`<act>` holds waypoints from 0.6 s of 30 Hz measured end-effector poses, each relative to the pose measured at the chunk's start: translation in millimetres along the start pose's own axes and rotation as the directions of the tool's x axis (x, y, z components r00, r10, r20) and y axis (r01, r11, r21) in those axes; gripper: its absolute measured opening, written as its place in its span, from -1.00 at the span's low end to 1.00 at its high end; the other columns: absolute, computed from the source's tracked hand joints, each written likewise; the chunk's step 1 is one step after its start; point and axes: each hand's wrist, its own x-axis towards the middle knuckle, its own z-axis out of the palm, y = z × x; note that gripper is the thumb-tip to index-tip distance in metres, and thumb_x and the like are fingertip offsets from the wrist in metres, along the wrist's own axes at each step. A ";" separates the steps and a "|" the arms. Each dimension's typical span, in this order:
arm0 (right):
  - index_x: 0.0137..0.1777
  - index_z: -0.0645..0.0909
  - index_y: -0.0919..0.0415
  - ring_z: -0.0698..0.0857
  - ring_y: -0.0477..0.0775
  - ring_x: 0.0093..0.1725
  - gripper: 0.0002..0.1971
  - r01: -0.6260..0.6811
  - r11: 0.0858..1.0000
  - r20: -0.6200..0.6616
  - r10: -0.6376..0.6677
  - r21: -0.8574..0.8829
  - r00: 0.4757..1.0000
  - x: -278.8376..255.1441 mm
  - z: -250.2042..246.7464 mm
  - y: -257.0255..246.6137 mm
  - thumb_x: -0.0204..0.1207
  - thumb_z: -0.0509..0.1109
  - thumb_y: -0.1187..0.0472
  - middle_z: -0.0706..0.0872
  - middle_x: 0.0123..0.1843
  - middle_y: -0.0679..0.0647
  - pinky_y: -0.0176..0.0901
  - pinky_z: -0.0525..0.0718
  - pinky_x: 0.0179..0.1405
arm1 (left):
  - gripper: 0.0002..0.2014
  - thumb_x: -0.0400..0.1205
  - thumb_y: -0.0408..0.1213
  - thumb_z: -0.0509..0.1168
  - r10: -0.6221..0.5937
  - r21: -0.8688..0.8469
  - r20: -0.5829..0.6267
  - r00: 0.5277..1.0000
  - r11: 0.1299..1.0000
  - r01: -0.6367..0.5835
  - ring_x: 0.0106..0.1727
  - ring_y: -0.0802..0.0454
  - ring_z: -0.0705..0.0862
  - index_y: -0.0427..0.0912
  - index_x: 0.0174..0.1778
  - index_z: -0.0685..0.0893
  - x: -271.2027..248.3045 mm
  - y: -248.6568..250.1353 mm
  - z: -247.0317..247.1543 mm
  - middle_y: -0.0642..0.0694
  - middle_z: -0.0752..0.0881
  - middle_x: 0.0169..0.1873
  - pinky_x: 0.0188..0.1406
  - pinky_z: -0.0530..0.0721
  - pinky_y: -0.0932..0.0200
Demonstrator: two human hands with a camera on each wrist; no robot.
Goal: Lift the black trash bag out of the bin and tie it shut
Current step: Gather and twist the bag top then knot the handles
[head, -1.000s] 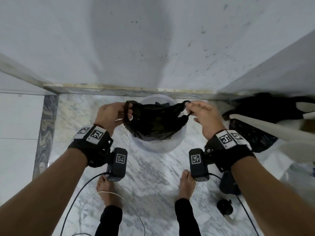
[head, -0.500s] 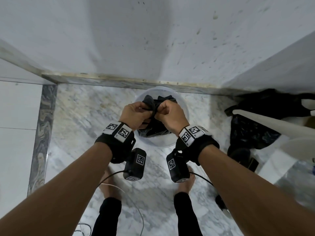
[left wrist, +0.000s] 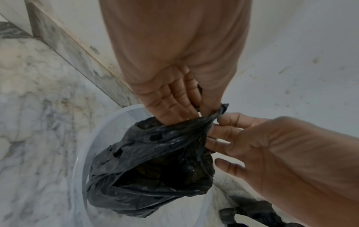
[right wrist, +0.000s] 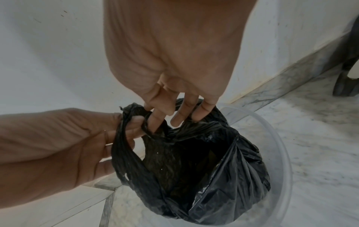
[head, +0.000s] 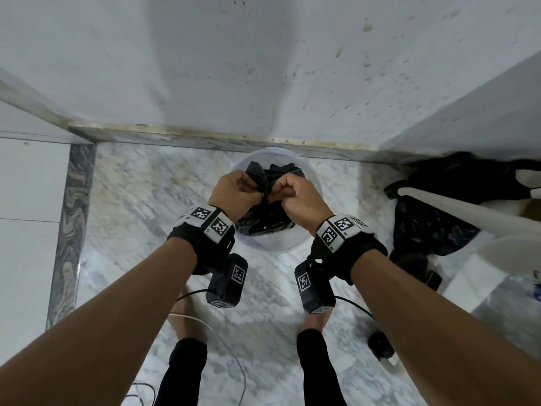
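From the head view, the left hand (head: 234,194) and the right hand (head: 301,200) appeared as two fists set close together over the translucent bin (head: 310,177), knuckles up, with the black trash bag (head: 263,224) bunched between them and its grip hidden. The wrist views showed what that hid. In the left wrist view, the left hand's fingers (left wrist: 174,101) curled down onto a twisted strip of the bag's rim, with the right hand's fingertips (left wrist: 223,132) meeting the same strip from the side. In the right wrist view, the right hand's fingers (right wrist: 186,110) hooked through a loop of the bag's top edge, and the left hand (right wrist: 77,138) pinched a gathered band of plastic just beside it. The bag's mouth gaped open below, its body hanging inside the bin. A second black bag (head: 433,227) lay on the marble floor (head: 146,200) to the right.
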 end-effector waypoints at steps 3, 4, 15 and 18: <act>-0.04 0.57 0.25 0.77 0.13 -0.01 -0.58 -0.013 1.000 0.029 0.013 0.006 1.000 -2.7 -1.2 -2.0 0.24 0.07 0.62 0.80 -0.14 0.20 -0.08 0.67 -0.07 | -0.73 0.35 -0.40 0.49 0.040 0.045 -0.012 0.999 0.998 -0.040 -0.26 -0.14 0.68 0.02 -0.37 0.54 -0.8 0.6 1.5 -0.20 0.71 -0.31 -0.13 0.74 -0.11; -0.04 0.57 0.23 0.77 0.08 -0.05 -0.59 -0.022 1.000 0.028 0.022 0.003 0.999 -2.3 -1.1 -2.2 0.25 0.08 0.61 0.80 -0.16 0.16 -0.12 0.65 -0.11 | -0.72 0.34 -0.41 0.48 0.056 0.060 -0.020 0.998 0.997 -0.055 -0.28 -0.13 0.68 0.03 -0.38 0.54 -1.2 0.4 1.9 -0.16 0.71 -0.35 -0.13 0.74 -0.10; -0.04 0.54 0.17 0.72 0.17 -0.14 -0.76 -0.032 0.995 -0.036 0.028 -0.098 0.999 13.9 -1.0 -6.8 0.34 0.49 0.31 0.73 -0.16 0.18 0.06 0.71 -0.04 | -0.70 0.33 -0.39 0.48 0.149 0.178 -0.045 0.988 0.974 -0.139 -0.35 -0.01 0.63 0.04 -0.40 0.49 -2.6 -4.9 5.5 0.00 0.63 -0.48 -0.20 0.64 0.08; -0.13 0.49 0.10 0.64 0.10 -0.25 -0.81 0.035 0.977 -0.087 -0.054 -0.209 0.995 17.1 -9.3 -2.8 0.34 0.36 0.36 0.67 -0.27 0.05 0.01 0.64 -0.15 | -0.78 0.39 -0.41 0.41 0.200 0.229 -0.081 0.976 0.957 -0.177 -0.34 -0.03 0.61 -0.04 -0.35 0.51 1.5 -2.3 -3.0 -0.10 0.67 -0.40 -0.29 0.60 0.20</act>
